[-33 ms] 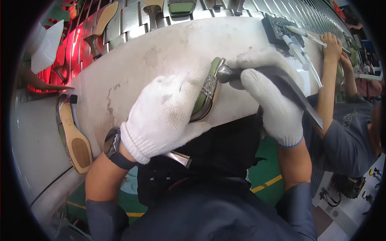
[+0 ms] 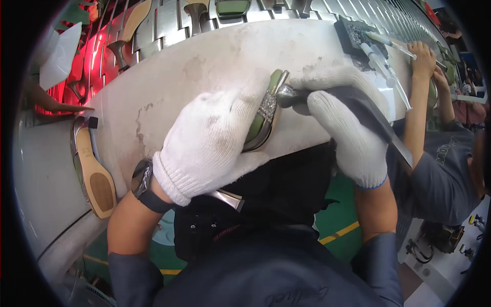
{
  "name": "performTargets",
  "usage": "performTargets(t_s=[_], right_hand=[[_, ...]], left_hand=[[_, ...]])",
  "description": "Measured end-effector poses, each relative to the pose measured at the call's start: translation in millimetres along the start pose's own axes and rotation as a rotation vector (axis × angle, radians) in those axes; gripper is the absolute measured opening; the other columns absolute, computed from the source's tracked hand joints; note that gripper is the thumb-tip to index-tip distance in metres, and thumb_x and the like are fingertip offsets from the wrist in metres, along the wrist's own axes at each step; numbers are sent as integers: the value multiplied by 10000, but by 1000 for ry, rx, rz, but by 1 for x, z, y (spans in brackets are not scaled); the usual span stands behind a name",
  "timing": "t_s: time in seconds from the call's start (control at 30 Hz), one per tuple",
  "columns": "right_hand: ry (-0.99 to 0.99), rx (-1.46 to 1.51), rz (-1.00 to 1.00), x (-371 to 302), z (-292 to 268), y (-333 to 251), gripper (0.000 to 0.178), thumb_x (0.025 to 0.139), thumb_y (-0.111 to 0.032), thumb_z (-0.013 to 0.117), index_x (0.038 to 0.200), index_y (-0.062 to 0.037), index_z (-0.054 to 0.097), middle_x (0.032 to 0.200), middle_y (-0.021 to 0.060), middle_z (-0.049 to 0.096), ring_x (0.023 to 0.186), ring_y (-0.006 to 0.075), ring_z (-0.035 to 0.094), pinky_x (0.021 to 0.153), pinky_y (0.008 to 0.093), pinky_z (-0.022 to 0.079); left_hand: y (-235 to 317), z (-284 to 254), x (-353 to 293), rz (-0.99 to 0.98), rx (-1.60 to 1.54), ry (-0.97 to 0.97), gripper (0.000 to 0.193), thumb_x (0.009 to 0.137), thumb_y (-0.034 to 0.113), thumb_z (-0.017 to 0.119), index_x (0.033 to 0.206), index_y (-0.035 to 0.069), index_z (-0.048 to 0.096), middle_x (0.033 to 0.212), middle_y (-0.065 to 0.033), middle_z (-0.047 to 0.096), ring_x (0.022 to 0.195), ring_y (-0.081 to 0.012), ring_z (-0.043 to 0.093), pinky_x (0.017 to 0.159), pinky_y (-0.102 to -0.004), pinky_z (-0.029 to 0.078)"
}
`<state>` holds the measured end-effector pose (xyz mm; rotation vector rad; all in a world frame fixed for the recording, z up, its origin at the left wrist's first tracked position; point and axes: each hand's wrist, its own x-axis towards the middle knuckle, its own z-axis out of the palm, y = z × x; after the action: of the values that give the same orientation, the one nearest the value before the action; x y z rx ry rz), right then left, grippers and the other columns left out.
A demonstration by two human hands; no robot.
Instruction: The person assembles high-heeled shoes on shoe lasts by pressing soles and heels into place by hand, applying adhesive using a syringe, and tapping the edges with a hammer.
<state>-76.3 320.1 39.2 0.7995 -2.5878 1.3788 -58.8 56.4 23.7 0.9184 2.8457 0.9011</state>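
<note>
My left hand, in a white knit glove, is closed around a green high-heeled shoe with a glittery band and silvery edge. The shoe's metallic heel sticks out below the glove. My right hand, gloved too, grips a dark metal hammer. Its rounded face touches or nearly touches the shoe's edge by the band, while the long flat end points down to the right. The glove hides part of the hammer. Both hands are just above the near side of the pale worktop.
A heeled shoe lies sole outward at the left. Syringes rest by a dark block at the back right. Beyond runs a metal slat conveyor carrying shoes, lit red at the left. A co-worker's arm is at the right.
The shoe has tilted very slightly in my left hand, and my right hand has shifted a little to the right. Both grips are the same.
</note>
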Motion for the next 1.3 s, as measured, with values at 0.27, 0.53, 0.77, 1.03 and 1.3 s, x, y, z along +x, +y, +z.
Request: performTargets(t_s=[0.27,0.53,0.77,1.03,1.3], right_hand=[[-187,215,223,-9,-5,-54,326,966,-32,772,1280,45,731,1196,168,793,1109,240,762,979,364,598],[82,61,-189,-38,42,-34,393,782,-48,914,1138,1,756,1092,222,790,1008,402,810,926,450,671],[236,-136,-190,-62,98,-51,324,830,-124,888,1099,-11,747,1127,218,776,1025,412,783,973,488,658],[209,65,-205,-55,87,-46,413,826,-67,908,1192,-19,722,1160,208,778,1050,403,791,956,458,634],[124,-22,-169,-57,101,-61,392,778,-81,915,1130,-23,753,1159,208,790,1025,390,793,895,437,640]], left_hand=[[-2,6,-1,-12,-20,44,1048,751,264,981,1627,-20,480,1300,-242,728,1173,-454,716,1043,-493,568],[-5,7,-5,9,-18,44,1011,758,258,963,1616,-5,497,1273,-245,732,1165,-456,716,1040,-497,570],[-10,9,-5,16,-95,45,989,729,150,878,1628,4,494,1228,-239,728,1123,-451,721,1024,-499,569],[-25,-14,-13,14,-266,-21,879,803,195,875,1582,-36,541,1296,-257,730,1191,-415,735,1053,-467,570],[-39,-11,-36,-26,-334,94,409,1057,111,665,1416,-86,663,1272,-233,742,1137,-336,748,1027,-431,573]])
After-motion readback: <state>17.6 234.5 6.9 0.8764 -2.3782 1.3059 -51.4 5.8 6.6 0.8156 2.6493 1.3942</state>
